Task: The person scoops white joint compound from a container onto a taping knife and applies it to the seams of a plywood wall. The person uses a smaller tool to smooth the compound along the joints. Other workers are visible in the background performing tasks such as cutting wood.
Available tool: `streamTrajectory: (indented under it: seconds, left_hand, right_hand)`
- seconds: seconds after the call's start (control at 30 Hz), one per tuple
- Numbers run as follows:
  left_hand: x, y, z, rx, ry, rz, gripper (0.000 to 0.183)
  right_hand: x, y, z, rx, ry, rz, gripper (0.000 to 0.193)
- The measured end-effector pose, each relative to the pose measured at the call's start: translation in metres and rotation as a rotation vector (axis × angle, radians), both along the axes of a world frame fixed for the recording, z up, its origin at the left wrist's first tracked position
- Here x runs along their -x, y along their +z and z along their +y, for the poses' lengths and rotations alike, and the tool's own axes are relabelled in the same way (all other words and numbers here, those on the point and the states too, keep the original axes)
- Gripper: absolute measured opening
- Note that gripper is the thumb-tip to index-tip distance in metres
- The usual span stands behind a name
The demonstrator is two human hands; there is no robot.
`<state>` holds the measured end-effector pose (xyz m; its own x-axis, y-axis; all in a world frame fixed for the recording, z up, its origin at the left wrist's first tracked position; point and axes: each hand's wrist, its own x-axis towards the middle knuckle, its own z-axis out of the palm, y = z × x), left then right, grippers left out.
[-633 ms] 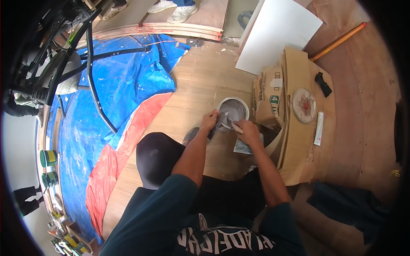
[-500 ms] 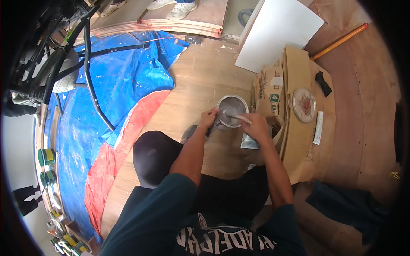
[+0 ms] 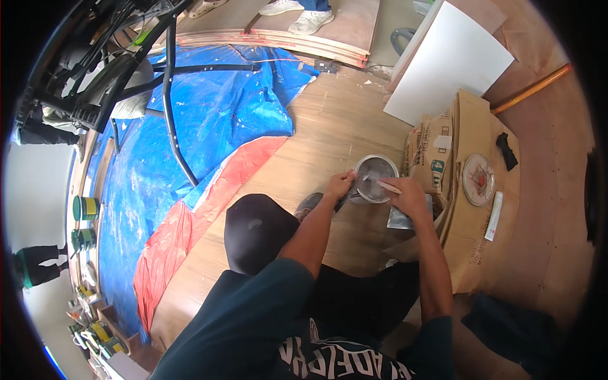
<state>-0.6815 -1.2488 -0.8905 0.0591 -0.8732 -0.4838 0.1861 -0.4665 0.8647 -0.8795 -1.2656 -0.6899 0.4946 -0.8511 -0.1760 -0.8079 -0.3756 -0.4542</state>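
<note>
A round can (image 3: 373,201) of grey paste (image 3: 377,170) stands on the floor before me. My left hand (image 3: 341,183) is closed at its left rim. A dark narrow piece sticks out below that hand, and what the fingers hold is not clear. My right hand (image 3: 408,197) grips a stick-like tool (image 3: 390,187) with a pale wooden end. Its far tip reaches over the paste inside the can. Beside the can, partly under my right forearm, lies a flat grey metallic sheet or packet (image 3: 400,220).
Right of the can, a cardboard box (image 3: 459,253) bears a smeared round lid (image 3: 479,180), a white tube (image 3: 494,216) and a black object (image 3: 506,151). A white board (image 3: 449,63) leans behind. Blue tarp (image 3: 215,114) covers the left floor under a black metal frame (image 3: 168,107). Another person's shoes (image 3: 310,22) show at the top.
The whole view has shifted, so the scene sits farther right. Both hands stay at the can, and the tool's tip is still over the paste.
</note>
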Motion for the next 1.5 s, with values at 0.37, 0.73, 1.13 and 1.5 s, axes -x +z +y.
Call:
streamTrajectory:
  seconds: [0.37,0.73,1.13,1.5]
  left_hand:
    - [-0.007,-0.006,-0.001,-0.025,-0.026,-0.021,0.044]
    - [0.006,0.003,-0.004,0.055,0.0,-0.117,0.045]
    - [0.01,0.001,-0.002,-0.006,-0.114,-0.361,0.055]
    - [0.002,0.072,0.008,0.042,0.209,-0.012,0.054]
  right_hand:
    - [0.009,-0.036,0.01,0.016,-0.062,-0.093,0.033]
    - [0.019,-0.076,0.006,-0.031,-0.36,-0.198,0.028]
    - [0.034,-0.113,0.015,-0.186,-0.663,-0.651,0.034]
    - [0.035,-0.041,-0.009,0.237,-0.435,-0.478,0.037]
